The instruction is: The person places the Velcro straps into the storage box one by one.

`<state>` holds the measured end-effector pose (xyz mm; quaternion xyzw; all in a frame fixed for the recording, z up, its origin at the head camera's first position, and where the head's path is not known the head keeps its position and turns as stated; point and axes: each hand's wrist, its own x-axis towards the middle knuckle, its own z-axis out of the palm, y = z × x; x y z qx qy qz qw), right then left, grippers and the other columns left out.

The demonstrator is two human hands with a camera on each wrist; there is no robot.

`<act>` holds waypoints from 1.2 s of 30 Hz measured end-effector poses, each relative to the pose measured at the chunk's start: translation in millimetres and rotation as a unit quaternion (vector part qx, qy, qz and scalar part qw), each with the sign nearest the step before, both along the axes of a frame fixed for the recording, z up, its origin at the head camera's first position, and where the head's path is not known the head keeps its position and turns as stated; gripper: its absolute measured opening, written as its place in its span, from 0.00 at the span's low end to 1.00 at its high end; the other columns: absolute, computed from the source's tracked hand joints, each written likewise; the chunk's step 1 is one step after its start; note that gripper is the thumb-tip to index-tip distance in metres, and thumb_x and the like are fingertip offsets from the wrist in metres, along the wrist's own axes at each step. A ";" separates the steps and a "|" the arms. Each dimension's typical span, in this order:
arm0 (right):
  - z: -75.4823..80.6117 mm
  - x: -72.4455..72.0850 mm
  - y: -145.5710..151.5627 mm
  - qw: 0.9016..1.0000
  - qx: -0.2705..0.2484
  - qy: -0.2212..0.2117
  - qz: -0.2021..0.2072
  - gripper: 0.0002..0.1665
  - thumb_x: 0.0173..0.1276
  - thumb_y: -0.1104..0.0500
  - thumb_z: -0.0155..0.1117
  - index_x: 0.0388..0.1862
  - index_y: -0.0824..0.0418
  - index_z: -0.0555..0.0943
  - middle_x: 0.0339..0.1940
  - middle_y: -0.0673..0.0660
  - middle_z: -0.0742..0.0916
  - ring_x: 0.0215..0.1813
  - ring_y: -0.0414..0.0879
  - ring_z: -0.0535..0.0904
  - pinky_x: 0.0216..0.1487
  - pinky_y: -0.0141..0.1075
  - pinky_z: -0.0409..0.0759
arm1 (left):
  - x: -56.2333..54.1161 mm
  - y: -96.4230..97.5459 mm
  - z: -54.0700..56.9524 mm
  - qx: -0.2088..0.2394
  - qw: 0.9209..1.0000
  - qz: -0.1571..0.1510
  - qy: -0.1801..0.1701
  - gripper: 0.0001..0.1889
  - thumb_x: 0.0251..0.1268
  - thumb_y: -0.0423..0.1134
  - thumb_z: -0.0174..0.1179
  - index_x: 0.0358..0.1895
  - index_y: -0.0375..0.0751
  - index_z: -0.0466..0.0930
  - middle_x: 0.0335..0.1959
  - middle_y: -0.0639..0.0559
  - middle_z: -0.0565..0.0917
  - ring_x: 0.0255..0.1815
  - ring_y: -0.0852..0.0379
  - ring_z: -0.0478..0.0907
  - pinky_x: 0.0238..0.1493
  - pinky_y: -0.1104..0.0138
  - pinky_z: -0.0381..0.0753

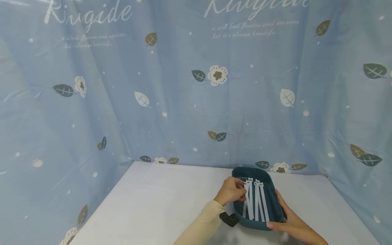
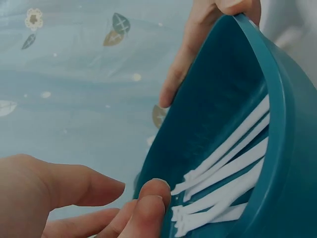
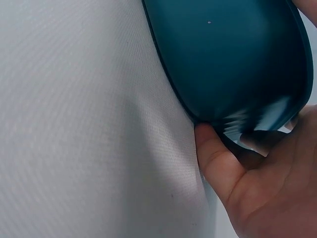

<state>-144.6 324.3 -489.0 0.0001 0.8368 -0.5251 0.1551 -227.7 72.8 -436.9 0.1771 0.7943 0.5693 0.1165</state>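
A dark teal plastic basin (image 1: 254, 224) sits at the right of the white table, tilted in the left wrist view. Inside it lie several white cable straps (image 1: 256, 200), side by side, with slotted heads at the far end. My right hand (image 1: 289, 219) grips the basin's right side, thumb at the near rim and fingers along the outer wall. My left hand (image 1: 230, 191) reaches over the left rim beside the strap heads. In the left wrist view, its thumb stands apart from the bent fingers (image 2: 153, 213), with no strap visible between them.
The white table (image 1: 165, 197) extends to the left of the basin. Behind it and at both sides hangs a blue curtain (image 1: 183, 112) printed with leaves and flowers. A dark band-like object (image 1: 229, 219) is at my left wrist, near the basin's front left corner.
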 end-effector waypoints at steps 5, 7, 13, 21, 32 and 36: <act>1.6 -0.4 2.2 1.000 0.001 -0.001 0.001 0.71 0.71 0.46 0.67 0.82 0.46 0.17 0.84 0.71 0.30 0.81 0.82 0.34 0.70 0.79 0.59 | 0.0 -6.4 6.3 0.006 1.000 -0.013 0.014 0.15 0.66 0.29 0.65 0.56 0.31 0.84 0.33 0.49 0.88 0.26 0.53 0.89 0.29 0.68 0.89; 2.5 -0.3 2.5 1.000 -0.001 -0.002 0.001 0.73 0.70 0.47 0.67 0.81 0.47 0.16 0.84 0.72 0.29 0.81 0.82 0.34 0.71 0.79 0.58 | -0.4 -10.4 8.1 0.012 1.000 -0.019 0.019 0.15 0.67 0.30 0.64 0.56 0.31 0.84 0.34 0.49 0.88 0.26 0.53 0.90 0.29 0.68 0.90; 3.9 -1.1 4.3 1.000 0.003 -0.007 0.001 0.75 0.69 0.46 0.69 0.80 0.51 0.13 0.82 0.71 0.26 0.81 0.82 0.32 0.73 0.79 0.53 | -2.5 -25.8 13.5 0.018 0.999 -0.035 0.034 0.16 0.70 0.34 0.64 0.58 0.34 0.84 0.36 0.51 0.87 0.27 0.57 0.89 0.33 0.69 0.89; 6.3 -4.3 11.2 1.000 0.029 0.004 0.009 0.70 0.74 0.46 0.63 0.81 0.57 0.16 0.81 0.81 0.34 0.80 0.84 0.38 0.73 0.78 0.57 | -3.4 -46.5 21.0 0.006 0.995 -0.020 0.101 0.16 0.71 0.36 0.65 0.58 0.34 0.84 0.38 0.47 0.88 0.28 0.58 0.87 0.30 0.72 0.86; 52.4 1.2 16.9 0.973 0.173 0.132 -0.080 0.57 0.79 0.41 0.58 0.85 0.69 0.39 0.81 0.82 0.51 0.77 0.84 0.52 0.68 0.74 0.67 | 3.0 -64.8 38.0 -0.030 0.981 0.026 0.190 0.16 0.73 0.43 0.65 0.58 0.40 0.85 0.46 0.48 0.88 0.42 0.59 0.86 0.43 0.71 0.86; 81.6 8.3 9.6 0.945 0.191 0.237 -0.122 0.53 0.79 0.43 0.60 0.85 0.66 0.44 0.81 0.81 0.55 0.76 0.83 0.55 0.65 0.77 0.65 | 6.4 -72.8 44.2 -0.031 0.975 0.045 0.218 0.18 0.74 0.44 0.64 0.60 0.39 0.84 0.52 0.46 0.87 0.51 0.53 0.87 0.50 0.67 0.88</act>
